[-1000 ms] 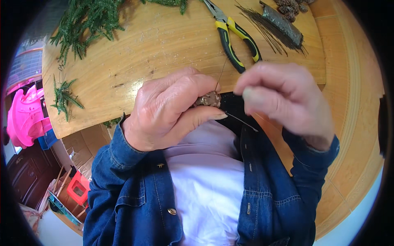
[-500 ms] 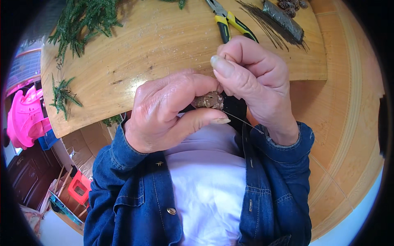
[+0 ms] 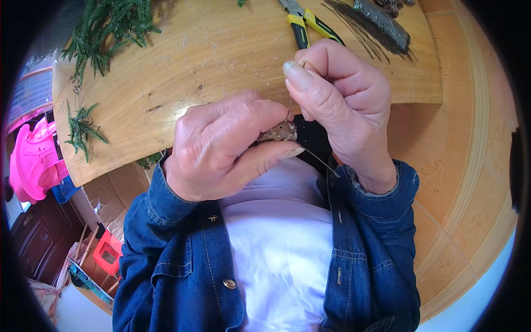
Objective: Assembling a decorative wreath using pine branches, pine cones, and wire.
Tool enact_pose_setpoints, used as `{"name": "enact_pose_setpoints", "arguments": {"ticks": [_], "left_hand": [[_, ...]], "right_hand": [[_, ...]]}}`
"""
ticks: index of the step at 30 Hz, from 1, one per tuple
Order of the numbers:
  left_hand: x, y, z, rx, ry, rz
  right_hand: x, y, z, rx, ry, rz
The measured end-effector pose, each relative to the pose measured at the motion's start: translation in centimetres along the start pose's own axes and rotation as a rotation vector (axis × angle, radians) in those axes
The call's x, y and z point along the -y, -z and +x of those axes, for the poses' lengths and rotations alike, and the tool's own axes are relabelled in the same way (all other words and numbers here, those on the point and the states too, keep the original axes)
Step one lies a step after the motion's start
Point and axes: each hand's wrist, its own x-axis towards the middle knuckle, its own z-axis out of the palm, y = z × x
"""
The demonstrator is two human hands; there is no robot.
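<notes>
Near the table's front edge, my left hand (image 3: pixel 221 144) is closed around a small brown pine cone (image 3: pixel 283 133). Most of the cone is hidden by my fingers; its rough end faces right. My right hand (image 3: pixel 345 102) pinches a thin wire (image 3: pixel 290 105) between thumb and forefinger, higher up and to the right. That wire runs down to the cone beside my left forefinger. Another length of wire (image 3: pixel 321 159) sticks out from the cone toward my right cuff.
Pliers (image 3: pixel 301 25) with yellow and black handles lie beyond my right hand. Right of them are thin dark wires (image 3: pixel 357 27), a wrapped bundle (image 3: pixel 384 25) and pine cones (image 3: pixel 390 6). Green sprigs (image 3: pixel 113 33) cover the far left of the wooden table (image 3: pixel 182 72); a smaller sprig (image 3: pixel 83 130) lies nearer.
My hands have drawn slightly apart, the left one shifting a little left. More of the wire between them shows, and the cone has tilted slightly.
</notes>
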Motion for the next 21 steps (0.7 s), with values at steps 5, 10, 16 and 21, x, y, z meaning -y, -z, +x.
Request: {"name": "enact_pose_setpoints", "arguments": {"ticks": [5, 10, 16, 21], "left_hand": [[-0.8, 0.6, 0.1, 0.131, 0.012, 0.165], [-0.9, 1.0, 0.2, 0.188, 0.004, 0.218], [-1.2, 1.0, -0.9, -0.034, 0.241, -0.121], [-0.9, 0.9, -1.3, -0.089, 0.332, -0.261]], "right_hand": [[0.1, 0.1, -0.3, -0.028, 0.024, -0.103], [0.6, 0.2, -0.1, 0.012, 0.042, -0.163], [0.7, 1.9, -0.2, 0.067, -0.134, 0.200], [0.1, 1.2, -2.9, 0.123, -0.056, 0.008]]}}
